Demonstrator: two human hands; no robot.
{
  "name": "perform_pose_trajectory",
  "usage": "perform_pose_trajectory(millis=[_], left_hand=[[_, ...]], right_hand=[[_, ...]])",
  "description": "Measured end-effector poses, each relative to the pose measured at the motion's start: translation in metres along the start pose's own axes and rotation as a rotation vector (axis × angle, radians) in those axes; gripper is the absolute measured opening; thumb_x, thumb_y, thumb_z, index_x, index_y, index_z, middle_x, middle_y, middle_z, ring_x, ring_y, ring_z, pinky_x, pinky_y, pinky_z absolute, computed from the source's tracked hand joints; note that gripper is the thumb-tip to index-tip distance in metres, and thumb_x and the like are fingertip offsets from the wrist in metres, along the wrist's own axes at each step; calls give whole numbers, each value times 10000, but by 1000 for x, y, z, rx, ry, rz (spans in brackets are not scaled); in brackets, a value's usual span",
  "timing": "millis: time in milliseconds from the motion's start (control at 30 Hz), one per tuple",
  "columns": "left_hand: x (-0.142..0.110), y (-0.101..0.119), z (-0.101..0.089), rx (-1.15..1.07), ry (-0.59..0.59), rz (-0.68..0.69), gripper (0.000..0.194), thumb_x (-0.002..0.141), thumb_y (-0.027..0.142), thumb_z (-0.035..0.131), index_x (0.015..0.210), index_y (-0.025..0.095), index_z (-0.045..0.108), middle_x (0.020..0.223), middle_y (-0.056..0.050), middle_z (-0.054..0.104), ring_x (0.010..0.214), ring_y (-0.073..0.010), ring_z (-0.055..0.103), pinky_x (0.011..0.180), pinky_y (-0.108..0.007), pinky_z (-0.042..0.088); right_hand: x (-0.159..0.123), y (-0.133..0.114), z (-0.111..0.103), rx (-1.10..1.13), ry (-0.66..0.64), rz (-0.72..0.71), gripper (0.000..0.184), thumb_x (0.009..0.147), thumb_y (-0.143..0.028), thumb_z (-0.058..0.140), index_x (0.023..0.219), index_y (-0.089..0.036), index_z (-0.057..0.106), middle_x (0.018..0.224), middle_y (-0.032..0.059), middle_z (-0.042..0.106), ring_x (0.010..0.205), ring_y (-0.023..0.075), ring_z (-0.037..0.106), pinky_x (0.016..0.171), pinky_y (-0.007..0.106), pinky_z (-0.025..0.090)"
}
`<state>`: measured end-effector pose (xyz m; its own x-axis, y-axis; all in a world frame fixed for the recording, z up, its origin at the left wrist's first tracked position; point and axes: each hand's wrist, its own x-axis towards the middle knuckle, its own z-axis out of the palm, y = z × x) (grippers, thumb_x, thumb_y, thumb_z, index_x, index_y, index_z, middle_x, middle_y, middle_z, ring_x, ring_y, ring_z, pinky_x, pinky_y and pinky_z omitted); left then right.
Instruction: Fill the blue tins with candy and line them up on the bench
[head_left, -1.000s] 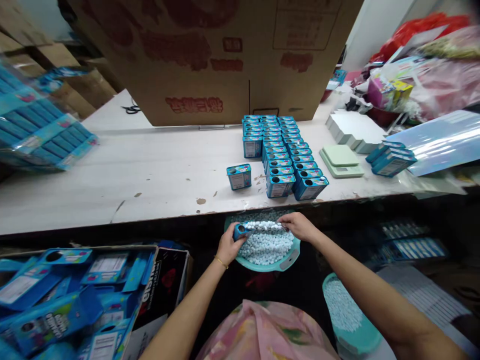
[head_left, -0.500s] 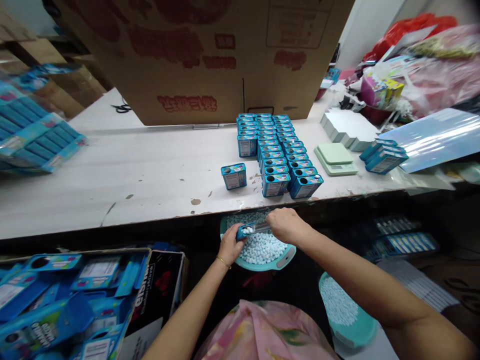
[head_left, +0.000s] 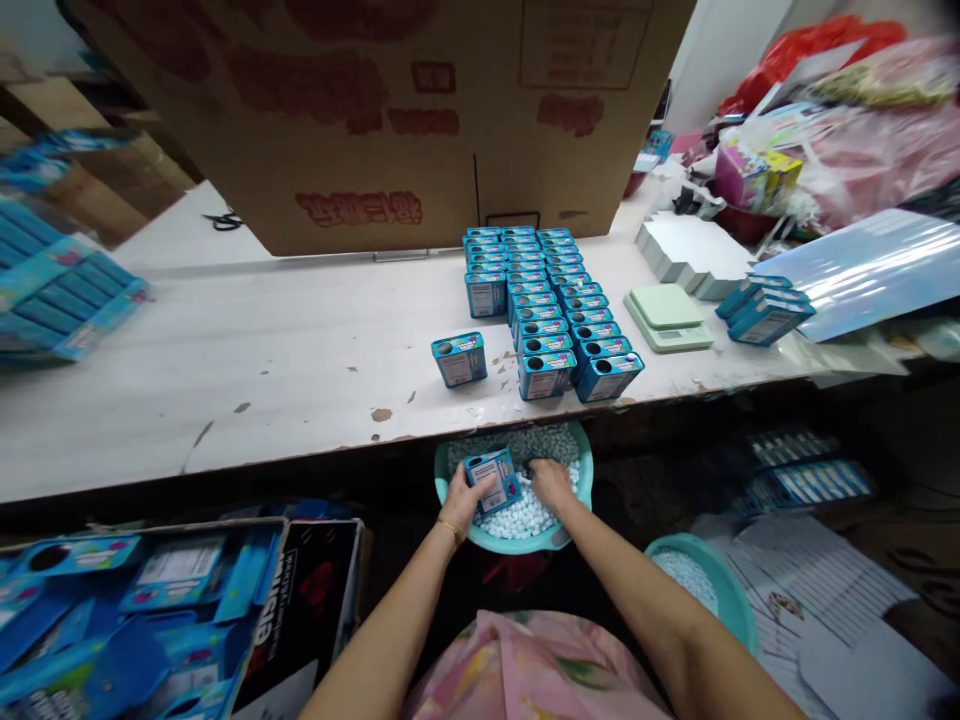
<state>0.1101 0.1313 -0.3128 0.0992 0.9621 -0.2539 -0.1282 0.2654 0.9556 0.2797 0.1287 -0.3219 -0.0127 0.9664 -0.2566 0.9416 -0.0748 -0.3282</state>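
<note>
My left hand [head_left: 463,497] grips a small blue tin [head_left: 493,478] above a teal basin [head_left: 573,527] full of pale blue-white candies [head_left: 525,515]. My right hand [head_left: 551,482] rests down in the candies just right of the tin, fingers curled; what they hold is hidden. On the white table [head_left: 285,350] just beyond the basin stand rows of several matching blue tins [head_left: 551,315], with one lone tin [head_left: 458,359] to their left.
A big cardboard box [head_left: 390,110] stands at the table's back. A green scale [head_left: 667,317] and more blue tins [head_left: 763,313] lie at right. A carton of flat blue packs [head_left: 135,610] sits lower left, and a second teal basin [head_left: 705,590] lower right.
The clear scoop of candies my right hand held at the tin is gone from view. My right hand has dropped into the candies. My left hand has turned the tin face-up.
</note>
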Motion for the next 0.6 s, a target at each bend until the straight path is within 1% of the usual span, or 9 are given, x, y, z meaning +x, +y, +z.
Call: perform_pose_trajectory(millis=[67,167,267,333,400,467,533,600], left_hand=[[-4,5,-1,-26,-25,10,425,574,315,661,914,159,459,866,-49,604,787,-161,582,759,-351,462],[-13,20,-18,36,-14,90,469,590,310,647,991,173,447,918,-42,587,829,-163,571,788,-349,446],[-18,33,-39,271,52,196,500,576,315,650,1015,180,451,919,-29,575,834,-166,560,802,-336,431],[-18,37,-46,438,75,258,478,568,320,647,988,174,471,882,-19,574,816,-167,554,792,-320,426],[-17,38,-44,551,72,312,444,575,317,634,967,173,483,841,-8,574,787,-161,549,768,-302,425],[-15,36,-37,624,59,353,415,589,298,616,966,180,486,818,0,572,765,-155,544,749,-290,423],[-13,34,-29,684,30,380,386,600,268,598,964,188,496,814,0,573,764,-157,541,745,-288,419],[-12,31,-22,730,4,403,365,608,243,579,963,192,507,833,-8,575,787,-167,541,755,-295,415]], right_hand=[[6,1,4,56,6,4,308,781,-157,352,935,-200,616,934,79,636,895,178,558,704,241,376],[8,17,-5,130,13,-24,299,794,-190,364,950,-232,616,948,23,639,894,135,552,692,196,372],[4,33,-24,241,37,-91,289,772,-177,388,923,-226,629,858,8,653,808,121,563,653,185,374],[-2,37,-41,318,53,-153,271,754,-178,402,867,-205,647,741,11,647,707,123,561,611,193,374],[-10,34,-60,338,65,-205,264,745,-190,407,844,-198,652,671,8,629,646,122,549,586,198,370],[-19,26,-82,296,63,-249,270,742,-194,404,844,-204,653,670,6,625,655,122,549,593,198,369],[-28,13,-104,199,41,-286,281,736,-184,398,848,-218,654,729,9,638,719,126,557,623,196,368],[-37,-2,-122,54,15,-300,293,727,-170,394,852,-236,651,810,15,646,792,137,559,656,203,369]])
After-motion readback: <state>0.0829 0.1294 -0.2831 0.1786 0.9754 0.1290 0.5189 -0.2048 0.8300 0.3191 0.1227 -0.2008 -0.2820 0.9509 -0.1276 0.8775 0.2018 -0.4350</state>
